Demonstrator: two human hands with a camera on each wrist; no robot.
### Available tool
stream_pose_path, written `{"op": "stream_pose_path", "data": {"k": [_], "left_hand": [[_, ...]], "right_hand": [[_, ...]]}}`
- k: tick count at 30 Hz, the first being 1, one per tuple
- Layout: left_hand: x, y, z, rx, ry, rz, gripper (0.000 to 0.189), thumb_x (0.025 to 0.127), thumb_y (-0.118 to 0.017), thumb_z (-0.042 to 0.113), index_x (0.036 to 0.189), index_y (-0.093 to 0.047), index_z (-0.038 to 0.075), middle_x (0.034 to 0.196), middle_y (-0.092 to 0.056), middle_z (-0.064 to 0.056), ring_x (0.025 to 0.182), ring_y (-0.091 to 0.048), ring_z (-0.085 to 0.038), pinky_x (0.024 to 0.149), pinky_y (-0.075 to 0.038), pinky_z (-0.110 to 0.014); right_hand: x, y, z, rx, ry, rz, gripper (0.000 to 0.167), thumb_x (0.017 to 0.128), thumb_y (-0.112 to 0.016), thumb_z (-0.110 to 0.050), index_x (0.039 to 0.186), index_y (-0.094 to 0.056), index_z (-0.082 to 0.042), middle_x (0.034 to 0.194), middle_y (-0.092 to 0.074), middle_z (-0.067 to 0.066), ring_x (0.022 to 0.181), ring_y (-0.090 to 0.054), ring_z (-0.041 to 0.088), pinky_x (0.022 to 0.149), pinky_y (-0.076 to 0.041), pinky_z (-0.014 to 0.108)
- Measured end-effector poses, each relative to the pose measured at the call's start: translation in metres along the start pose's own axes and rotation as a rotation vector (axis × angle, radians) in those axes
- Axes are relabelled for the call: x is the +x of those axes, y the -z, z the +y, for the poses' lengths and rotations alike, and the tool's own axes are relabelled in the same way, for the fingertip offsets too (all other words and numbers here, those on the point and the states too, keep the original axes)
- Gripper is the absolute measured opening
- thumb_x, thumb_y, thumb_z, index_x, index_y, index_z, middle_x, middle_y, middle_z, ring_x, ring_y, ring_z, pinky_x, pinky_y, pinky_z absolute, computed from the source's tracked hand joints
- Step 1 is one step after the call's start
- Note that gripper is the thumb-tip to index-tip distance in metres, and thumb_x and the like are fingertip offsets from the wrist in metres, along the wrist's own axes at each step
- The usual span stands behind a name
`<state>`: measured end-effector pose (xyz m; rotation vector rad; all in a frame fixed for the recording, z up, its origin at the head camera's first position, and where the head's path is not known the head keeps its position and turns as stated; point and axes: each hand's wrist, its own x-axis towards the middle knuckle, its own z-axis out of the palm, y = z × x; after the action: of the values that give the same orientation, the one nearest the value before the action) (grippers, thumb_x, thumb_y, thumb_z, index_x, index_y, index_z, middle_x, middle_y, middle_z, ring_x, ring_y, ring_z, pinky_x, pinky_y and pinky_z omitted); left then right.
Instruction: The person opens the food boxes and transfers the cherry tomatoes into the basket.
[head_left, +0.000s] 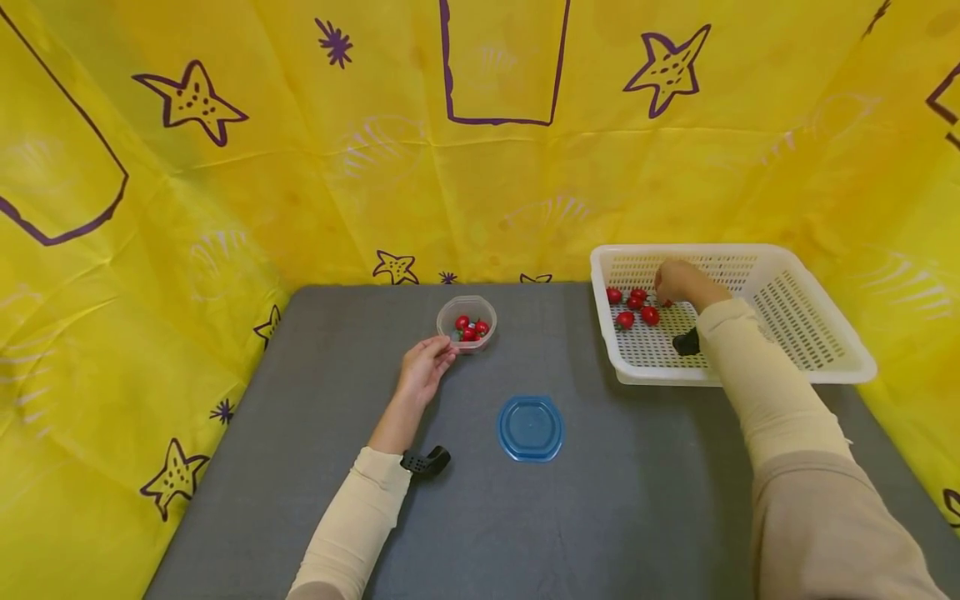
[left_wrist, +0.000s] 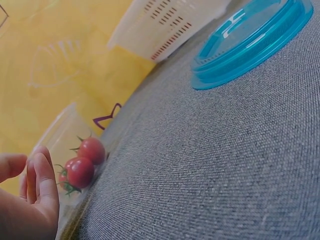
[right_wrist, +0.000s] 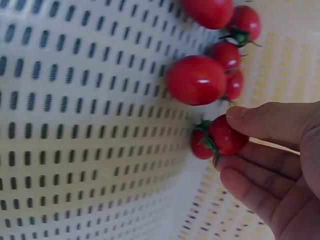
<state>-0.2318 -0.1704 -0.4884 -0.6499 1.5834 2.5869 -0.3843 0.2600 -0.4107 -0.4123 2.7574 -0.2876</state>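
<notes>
My left hand (head_left: 423, 367) pinches the left rim of a small clear plastic container (head_left: 468, 305). Inside it lie several red cherry tomatoes (left_wrist: 81, 172) with green stems. At the right, my right hand (head_left: 677, 282) reaches down into a white slotted plastic basket (head_left: 840, 368). Between thumb and fingers it grips a cherry tomato (right_wrist: 229, 136), and another red tomato (right_wrist: 200, 145) sits right beside that one. More loose tomatoes (right_wrist: 196, 80) rest on the basket floor, toward its left end in the head view.
A round blue lid (head_left: 530, 429) lies on the grey table (head_left: 600, 517) between the two arms. Yellow cloth (head_left: 487, 192) with starfish drawings hangs behind the table and along both sides. Each wrist wears a black strap (head_left: 426, 461).
</notes>
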Motion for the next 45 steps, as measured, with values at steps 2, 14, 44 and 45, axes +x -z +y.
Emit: {"op": "stream_pose_path", "data": {"k": [2, 14, 44, 45], "left_hand": [[0.0, -0.001, 0.0, 0.0, 0.0, 0.001, 0.004, 0.096, -0.059, 0.006, 0.092, -0.06, 0.005, 0.072, -0.067, 0.001, 0.068, -0.067, -0.009, 0.068, -0.056, -0.018], [-0.002, -0.001, -0.001, 0.005, -0.003, 0.004, 0.007, 0.096, -0.057, 0.007, 0.091, -0.061, 0.007, 0.072, -0.067, 0.001, 0.069, -0.067, -0.009, 0.069, -0.056, -0.018], [0.001, -0.001, 0.0, 0.022, 0.022, 0.02, 0.007, 0.097, -0.058, 0.009, 0.1, -0.06, 0.003, 0.075, -0.067, 0.0, 0.071, -0.067, -0.009, 0.07, -0.056, -0.018], [0.001, -0.002, 0.0, 0.02, 0.022, 0.02, 0.007, 0.097, -0.058, 0.009, 0.1, -0.059, 0.003, 0.075, -0.067, 0.0, 0.07, -0.067, -0.009, 0.069, -0.056, -0.018]], "right_hand": [[-0.001, -0.003, 0.002, 0.005, -0.003, -0.009, 0.009, 0.077, -0.065, -0.003, 0.082, -0.066, 0.005, 0.075, -0.065, 0.015, 0.072, -0.057, 0.027, 0.067, -0.05, 0.04], [0.0, -0.012, 0.007, 0.019, -0.008, -0.019, 0.017, 0.074, -0.066, -0.001, 0.088, -0.067, 0.01, 0.085, -0.067, 0.022, 0.078, -0.059, 0.031, 0.071, -0.053, 0.041], [0.012, 0.024, -0.06, -0.032, 0.177, 0.09, 0.019, 0.088, -0.062, -0.011, 0.093, -0.068, 0.006, 0.09, -0.068, 0.021, 0.081, -0.058, 0.033, 0.082, -0.05, 0.049], [0.013, 0.025, -0.065, -0.04, 0.196, 0.096, 0.019, 0.087, -0.061, -0.011, 0.093, -0.068, 0.006, 0.09, -0.068, 0.021, 0.081, -0.058, 0.033, 0.082, -0.05, 0.05]]}}
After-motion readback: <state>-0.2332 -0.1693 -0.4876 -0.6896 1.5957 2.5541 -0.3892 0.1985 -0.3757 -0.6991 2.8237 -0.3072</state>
